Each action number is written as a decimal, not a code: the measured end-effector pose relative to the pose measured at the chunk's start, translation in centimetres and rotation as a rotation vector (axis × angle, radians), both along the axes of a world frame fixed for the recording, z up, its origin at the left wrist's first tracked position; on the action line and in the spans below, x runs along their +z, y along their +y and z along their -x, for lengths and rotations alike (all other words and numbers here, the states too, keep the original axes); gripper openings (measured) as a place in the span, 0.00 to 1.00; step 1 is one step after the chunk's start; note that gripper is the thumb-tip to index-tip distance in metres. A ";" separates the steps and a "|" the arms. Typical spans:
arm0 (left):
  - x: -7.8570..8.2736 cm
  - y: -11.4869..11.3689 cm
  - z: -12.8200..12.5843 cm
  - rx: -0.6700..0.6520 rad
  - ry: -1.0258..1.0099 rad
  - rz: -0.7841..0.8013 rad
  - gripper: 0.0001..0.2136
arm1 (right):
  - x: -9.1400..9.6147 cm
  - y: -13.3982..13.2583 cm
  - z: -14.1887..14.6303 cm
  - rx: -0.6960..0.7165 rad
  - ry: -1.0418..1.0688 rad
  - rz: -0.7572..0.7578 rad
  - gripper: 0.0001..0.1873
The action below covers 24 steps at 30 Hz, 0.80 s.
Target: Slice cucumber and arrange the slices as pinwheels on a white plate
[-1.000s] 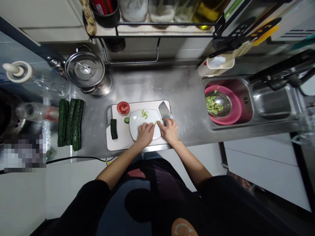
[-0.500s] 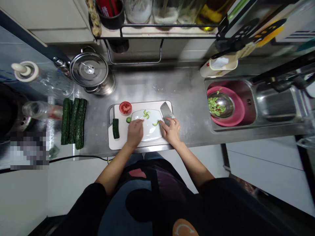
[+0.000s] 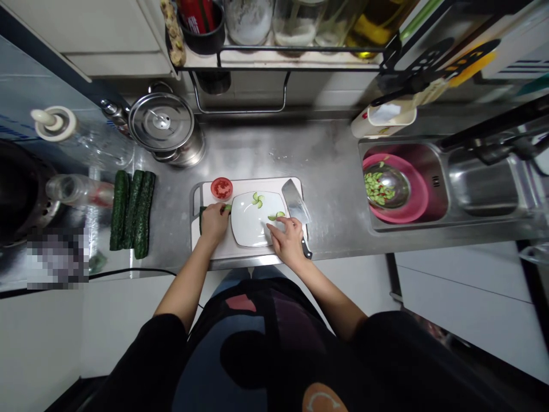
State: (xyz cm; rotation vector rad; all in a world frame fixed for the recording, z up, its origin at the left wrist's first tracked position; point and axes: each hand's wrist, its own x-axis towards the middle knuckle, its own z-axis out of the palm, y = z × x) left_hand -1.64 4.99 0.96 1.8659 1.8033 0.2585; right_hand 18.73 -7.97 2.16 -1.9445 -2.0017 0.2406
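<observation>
A white cutting board [image 3: 217, 250] lies on the steel counter. On it stands a white plate [image 3: 253, 229] with thin cucumber slices [image 3: 258, 199] laid in a small pinwheel and more slices [image 3: 275, 216] near its right rim. My left hand [image 3: 213, 223] rests on the board left of the plate, fingers curled over a short cucumber piece [image 3: 201, 214] and a small slice. My right hand [image 3: 286, 240] lies at the plate's right edge, fingers stretched toward the slices. A cleaver [image 3: 297, 207] lies on the board just right of that hand. Half a tomato [image 3: 222, 187] sits at the board's far left corner.
Three whole cucumbers [image 3: 131, 209] lie at the left beside a bottle [image 3: 77, 190]. A lidded steel pot [image 3: 165, 127] stands behind. The sink [image 3: 480, 177] at the right holds a pink basin [image 3: 414, 197] with a steel bowl of chopped greens [image 3: 380, 187]. A rack of jars hangs above.
My left hand has moved off the plate leftward onto the cucumber piece. My right hand has shifted from the cleaver's handle side onto the plate's right edge.
</observation>
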 end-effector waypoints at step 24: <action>3.3 -0.1 -0.6 0.242 -0.583 0.294 0.07 | -0.1 2.7 1.1 -0.050 0.523 0.038 0.17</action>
